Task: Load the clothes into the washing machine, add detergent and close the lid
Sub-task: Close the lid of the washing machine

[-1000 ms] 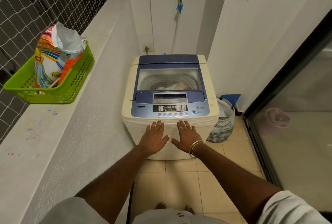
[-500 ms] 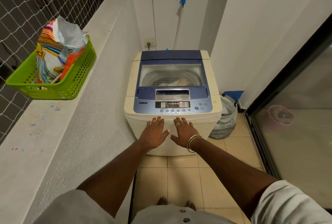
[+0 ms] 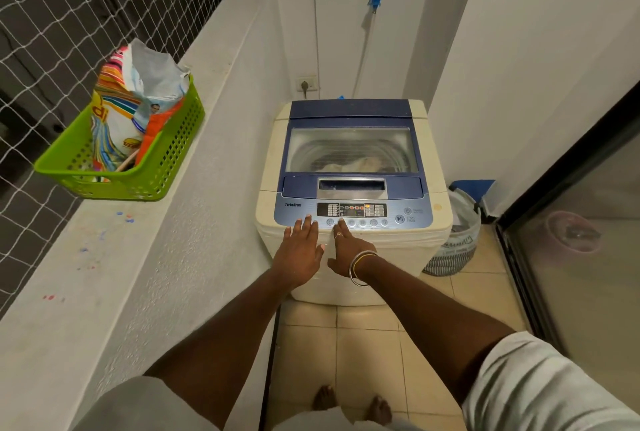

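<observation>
A cream top-loading washing machine stands ahead with its blue lid down. Pale clothes show through the lid's window. My left hand lies flat and open on the machine's front edge, fingertips at the blue control panel. My right hand, with bangles on the wrist, has most fingers curled and one finger stretched onto a button in the panel's row. It holds nothing. A colourful detergent bag stands in a green basket on the ledge at the left.
A grey concrete ledge with netting behind it runs along the left. A laundry bag sits on the tiled floor right of the machine. A dark-framed glass sliding door closes the right side. A tap and hose hang on the back wall.
Both hands slid forward from the machine's front edge to the control panel. My right hand went from spread flat to one finger pointing on a button. The panel's display lights are on.
</observation>
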Demonstrator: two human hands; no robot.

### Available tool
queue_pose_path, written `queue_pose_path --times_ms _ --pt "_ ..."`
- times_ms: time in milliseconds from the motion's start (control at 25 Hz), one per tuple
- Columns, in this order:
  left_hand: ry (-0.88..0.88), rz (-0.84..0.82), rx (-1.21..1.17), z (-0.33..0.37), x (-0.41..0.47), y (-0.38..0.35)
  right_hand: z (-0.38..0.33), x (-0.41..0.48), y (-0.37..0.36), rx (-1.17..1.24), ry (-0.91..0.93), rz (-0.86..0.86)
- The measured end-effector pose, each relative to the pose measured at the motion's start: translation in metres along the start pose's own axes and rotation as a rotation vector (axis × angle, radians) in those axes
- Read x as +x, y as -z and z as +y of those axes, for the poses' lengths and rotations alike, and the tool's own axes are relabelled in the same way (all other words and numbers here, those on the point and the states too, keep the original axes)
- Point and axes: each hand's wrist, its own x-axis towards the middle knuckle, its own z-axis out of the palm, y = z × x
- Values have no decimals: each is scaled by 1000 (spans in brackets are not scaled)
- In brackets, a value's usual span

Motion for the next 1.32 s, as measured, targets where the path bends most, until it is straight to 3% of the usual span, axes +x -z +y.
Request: queue_pose_path --times_ms 440,680,1320 --pt "-14 -22 -74 -5 12 -12 -2 13 9 -38 -40 -109" --pt "-26 22 -61 -2 7 -4 6 -13 14 47 11 194" --pt "-98 12 -41 37 -18 -8 35 -56 -27 -54 15 172"
